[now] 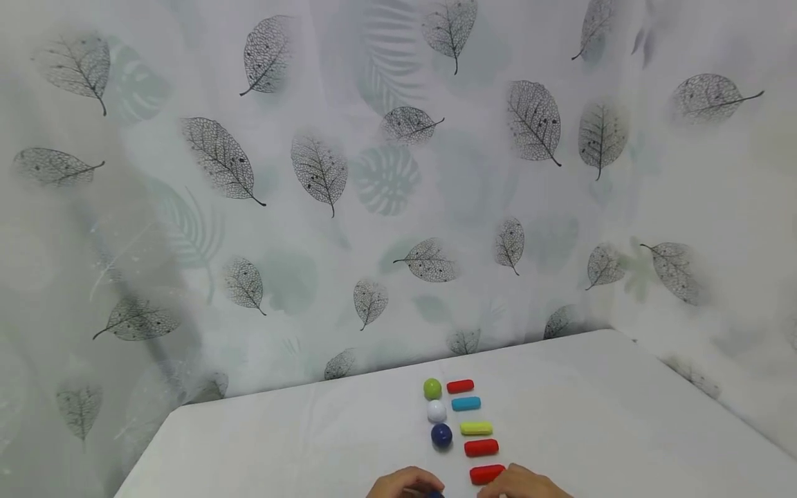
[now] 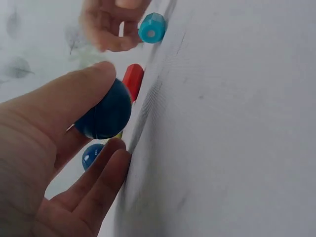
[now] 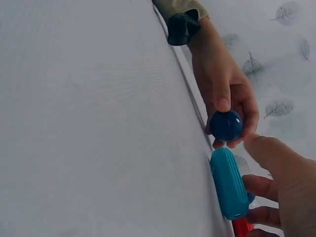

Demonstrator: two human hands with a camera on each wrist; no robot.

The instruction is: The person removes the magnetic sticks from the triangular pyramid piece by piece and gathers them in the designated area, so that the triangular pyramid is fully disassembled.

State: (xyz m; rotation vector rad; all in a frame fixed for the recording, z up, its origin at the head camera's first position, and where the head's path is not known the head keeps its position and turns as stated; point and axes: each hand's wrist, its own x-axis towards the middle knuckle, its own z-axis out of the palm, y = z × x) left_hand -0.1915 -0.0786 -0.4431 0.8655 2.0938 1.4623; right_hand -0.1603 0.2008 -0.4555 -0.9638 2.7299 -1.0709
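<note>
My left hand (image 1: 405, 482) pinches a dark blue ball (image 2: 109, 112) between thumb and fingers, just above the white table. Its other fingers stretch out beneath the ball, as the left wrist view shows. To its right is my right hand (image 1: 521, 482), thumb apart from its fingers. Beside those fingertips, in the right wrist view, a ridged cyan cylinder (image 3: 229, 183) lies on the table, with the thumb clear of it. The held ball is close to that cylinder's far end in this view. In the head view the cylinder is hidden.
Ahead of the hands runs a column of balls: green (image 1: 432, 389), white (image 1: 436, 411) and dark blue (image 1: 441, 436). Alongside it lies a column of short cylinders, including a yellow one (image 1: 476, 429) and a red one (image 1: 481, 448). A leaf-print curtain (image 1: 386, 207) hangs behind the table (image 1: 280, 443).
</note>
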